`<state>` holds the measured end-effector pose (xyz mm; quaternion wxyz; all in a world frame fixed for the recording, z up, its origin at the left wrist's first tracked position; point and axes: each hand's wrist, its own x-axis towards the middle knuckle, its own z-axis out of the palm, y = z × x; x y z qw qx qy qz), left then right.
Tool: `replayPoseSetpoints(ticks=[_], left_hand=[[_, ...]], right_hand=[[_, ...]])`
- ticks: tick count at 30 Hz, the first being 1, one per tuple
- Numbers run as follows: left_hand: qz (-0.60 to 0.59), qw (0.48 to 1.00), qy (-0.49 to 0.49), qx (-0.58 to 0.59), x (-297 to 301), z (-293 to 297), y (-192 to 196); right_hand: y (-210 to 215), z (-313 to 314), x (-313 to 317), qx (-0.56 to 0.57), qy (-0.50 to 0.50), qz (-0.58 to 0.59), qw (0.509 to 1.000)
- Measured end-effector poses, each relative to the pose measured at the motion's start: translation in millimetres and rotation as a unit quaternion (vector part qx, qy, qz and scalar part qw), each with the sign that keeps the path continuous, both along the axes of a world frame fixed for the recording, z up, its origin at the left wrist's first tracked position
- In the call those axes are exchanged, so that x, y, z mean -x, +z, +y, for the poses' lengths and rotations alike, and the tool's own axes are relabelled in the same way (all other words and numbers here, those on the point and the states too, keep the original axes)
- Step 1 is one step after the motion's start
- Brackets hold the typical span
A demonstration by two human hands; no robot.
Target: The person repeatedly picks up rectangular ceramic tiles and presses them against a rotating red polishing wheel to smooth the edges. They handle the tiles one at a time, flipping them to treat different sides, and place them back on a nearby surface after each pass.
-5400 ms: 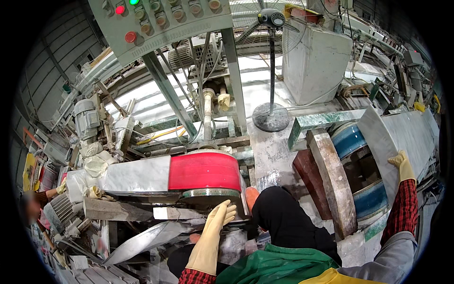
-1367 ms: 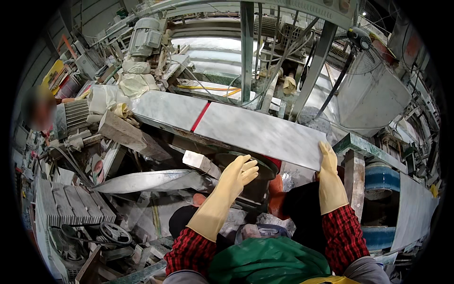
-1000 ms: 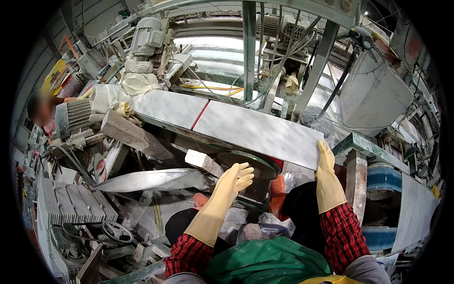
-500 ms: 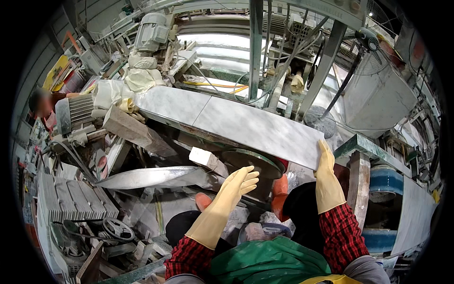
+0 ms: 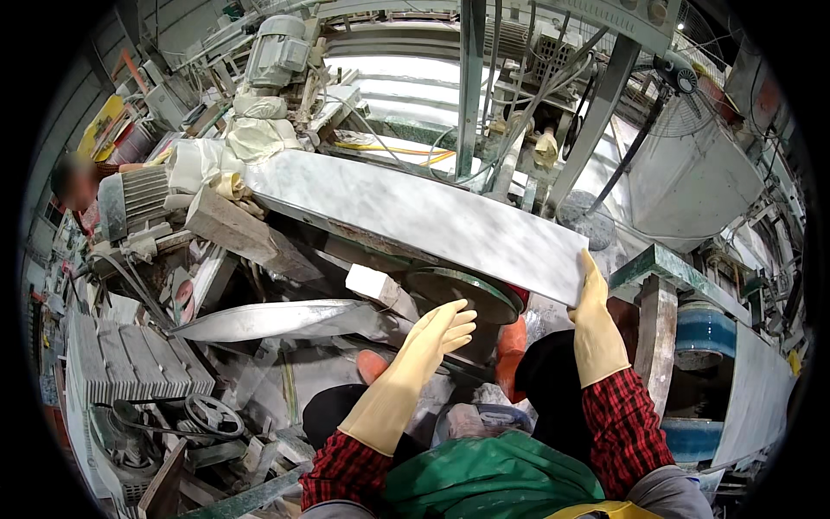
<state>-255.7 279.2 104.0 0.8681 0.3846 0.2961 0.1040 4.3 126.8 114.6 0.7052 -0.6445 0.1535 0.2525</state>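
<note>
A long white, grey-veined stone slab (image 5: 415, 208) lies slantwise across a narrow bench in front of me. My right hand (image 5: 596, 307), in a cream rubber glove, is open, with straight fingers against the slab's right end. Short of the slab's near edge, my left hand (image 5: 424, 355) in a matching glove hangs open and holds nothing, its fingers stretched out to the right. Below the slab's near edge is a round, dark disc (image 5: 467, 294) with a greenish rim. A pale squared block (image 5: 380, 292) sits left of the disc.
At the left lie a dusty beam (image 5: 246, 233), a curved metal sheet (image 5: 285, 322), stacked thin strips (image 5: 130, 363) and a handwheel (image 5: 214, 417). Behind the slab stand a motor (image 5: 278, 52), steel posts and a fan (image 5: 683, 82). Another person (image 5: 82, 190) is at far left. A wooden post (image 5: 655, 346) rises at right.
The seam that crossed the white stone is no longer visible, and its surface looks unbroken. The slab's right end and my right hand have shifted slightly left. My left hand has hardly moved.
</note>
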Motion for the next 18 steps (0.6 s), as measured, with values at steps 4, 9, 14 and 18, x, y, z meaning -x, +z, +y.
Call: replayPoseSetpoints(ticks=[4,9,14,18], left_hand=[[0.002,1.0,0.0,0.006,-1,0,-2],[0.006,1.0,0.002,-0.001,-3,3,-5],[0.02,1.0,0.015,-0.003,-1,6,-8],[0.01,0.999,0.032,0.007,1,11,-23]], right_hand=[[3,1,2,0.001,0.011,0.001,1.0],[-9,2,-1,0.005,0.039,-0.002,0.999],[-2,6,3,-0.019,0.035,0.006,0.999],[-6,8,3,-0.005,0.058,-0.005,0.998]])
